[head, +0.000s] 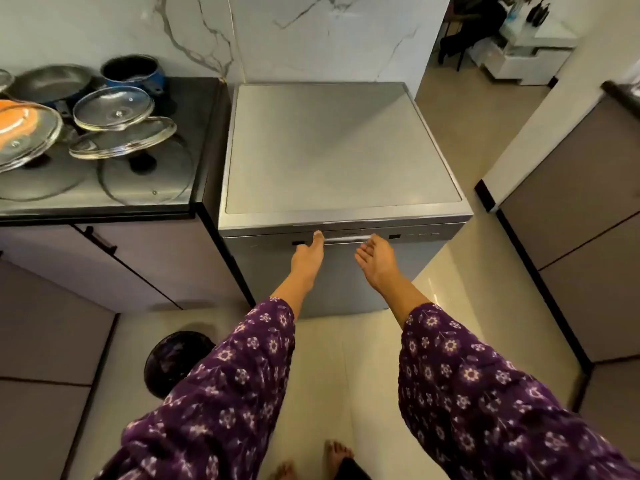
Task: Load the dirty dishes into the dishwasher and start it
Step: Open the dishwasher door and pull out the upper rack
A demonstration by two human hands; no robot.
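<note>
The silver dishwasher (343, 147) stands against the marble wall with its door closed. A handle bar (346, 239) runs across the top of the door. My left hand (307, 255) reaches to the bar's left end, thumb tip touching it, fingers mostly hidden behind the hand. My right hand (376, 261) is at the bar's right end, palm turned up, fingers loose, holding nothing. The dirty dishes sit on the dark counter (204, 109) to the left: a blue pot (133, 72), a grey pan (52, 83) and several glass lids (114, 107).
A small control panel (415, 235) sits right of the handle. A black round bin (176, 362) stands on the floor by my left arm. Grey cabinets (571, 230) line the right side. My bare feet (337, 455) are on the pale tiles.
</note>
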